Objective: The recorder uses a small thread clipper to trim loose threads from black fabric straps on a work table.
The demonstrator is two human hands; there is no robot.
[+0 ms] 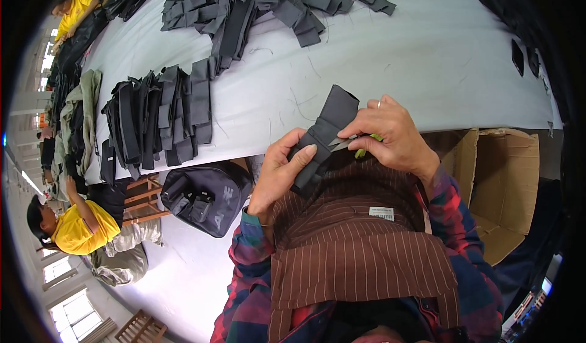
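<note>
My left hand (278, 175) grips a folded dark grey fabric strip (334, 110), thumb on top of it, just past the table's near edge and above my brown striped apron (366, 263). In my right hand (394, 137) are small scissors (361, 153) with yellow-green handles. Their metal blades point left and touch or lie close against the strip's edge. Whether they cut a thread cannot be made out. The right fingers are closed around the scissors, partly hiding them.
A row of stacked dark grey strips (174, 114) lies on the white table (427, 56), with a bigger heap (244, 13) behind it. Loose threads dot the cloth. Below stand a black bag (226, 184) and an open cardboard box (503, 190). Two people in yellow shirts work at left.
</note>
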